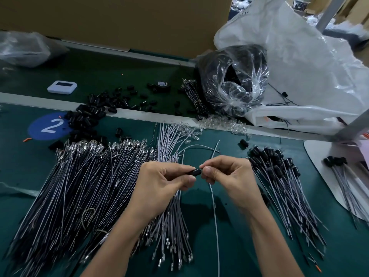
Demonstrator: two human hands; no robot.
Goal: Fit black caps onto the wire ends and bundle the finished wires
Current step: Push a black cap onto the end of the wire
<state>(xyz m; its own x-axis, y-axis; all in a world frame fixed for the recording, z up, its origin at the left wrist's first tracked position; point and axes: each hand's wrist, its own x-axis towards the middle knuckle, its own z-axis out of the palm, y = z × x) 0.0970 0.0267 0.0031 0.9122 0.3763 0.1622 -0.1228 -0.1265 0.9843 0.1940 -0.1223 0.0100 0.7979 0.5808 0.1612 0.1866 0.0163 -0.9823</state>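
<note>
My left hand (161, 179) pinches a small black cap (194, 172) at the middle of the table. My right hand (229, 174) pinches the end of a pale wire (214, 208) right at the cap's open end; the wire hangs down toward me. A large fan of uncapped wires (79, 188) with clear tips lies to the left. A pile of capped wires (283, 182) lies to the right. Loose black caps (93, 112) are scattered at the back left.
A clear bag of black parts (233, 80) and a big white plastic bag (299, 62) stand at the back right. A white device (62, 87) and a tape roll (162, 85) lie on the far belt. A white tray (319, 154) holds more capped wires at the right.
</note>
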